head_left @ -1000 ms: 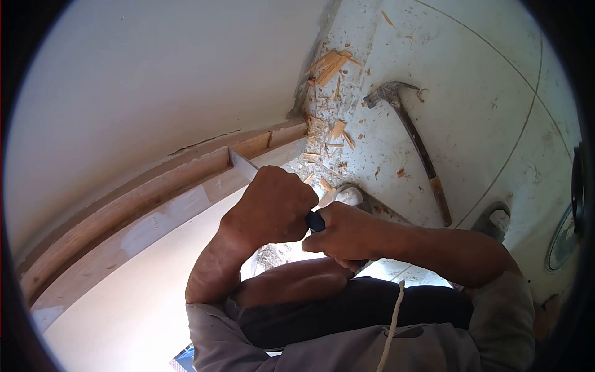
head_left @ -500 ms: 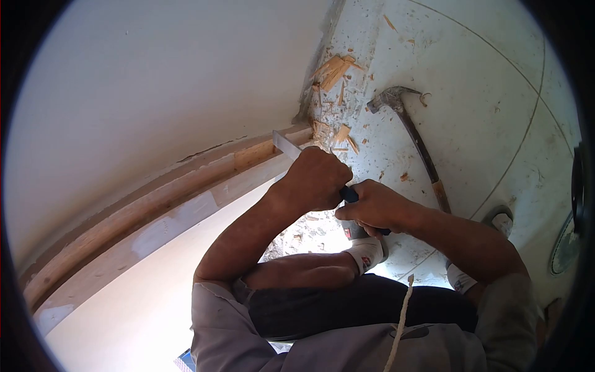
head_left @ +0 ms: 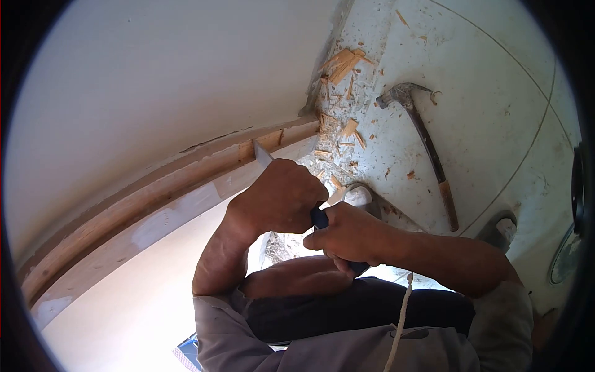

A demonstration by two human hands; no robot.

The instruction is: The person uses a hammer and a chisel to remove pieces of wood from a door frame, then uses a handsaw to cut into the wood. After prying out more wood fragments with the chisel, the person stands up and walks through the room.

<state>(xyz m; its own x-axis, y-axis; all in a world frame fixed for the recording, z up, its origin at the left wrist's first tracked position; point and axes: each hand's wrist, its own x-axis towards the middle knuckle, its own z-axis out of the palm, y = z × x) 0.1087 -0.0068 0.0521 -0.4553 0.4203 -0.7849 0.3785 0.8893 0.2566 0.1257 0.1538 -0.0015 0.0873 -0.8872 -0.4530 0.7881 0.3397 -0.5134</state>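
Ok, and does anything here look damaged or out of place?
Yes. Wood splinters litter the floor near the end of the wall, as if something was broken up there. A dark, ragged crack runs along the wall's edge beside the wooden frame. The hammer lies loose, perhaps just set aside.

No lettering, label, brand, number or sign can be read on anything in view.

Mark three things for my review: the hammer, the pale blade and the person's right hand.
Hammer (head_left: 427, 142): head view, midway along its handle.
Pale blade (head_left: 262, 153): head view, its exposed flat.
Right hand (head_left: 351, 233): head view, back of the hand.
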